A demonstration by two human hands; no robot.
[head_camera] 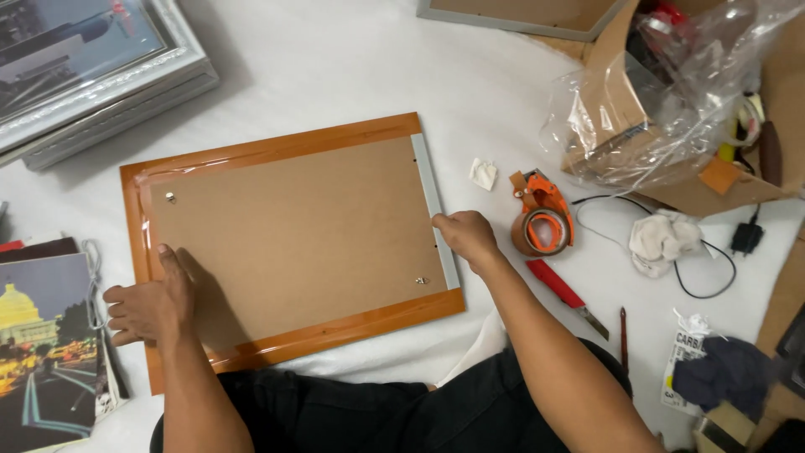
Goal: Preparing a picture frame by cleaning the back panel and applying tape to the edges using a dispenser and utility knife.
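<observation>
One wooden picture frame lies face down in front of me on the white padded sheet, its brown backing board up. I count two small metal clips on that board, one near the top left and one near the bottom right. My left hand lies on the frame's left edge, fingers curled over the outside and thumb stretched flat on the backing. My right hand is closed at the right edge, pinching the grey strip there. Just right of it sit one orange tape dispenser, one red utility knife and two crumpled white wads. A cardboard box wrapped in clear plastic stands further right. Silver frames are stacked at the upper left, and a city print lies beside my left hand.
</observation>
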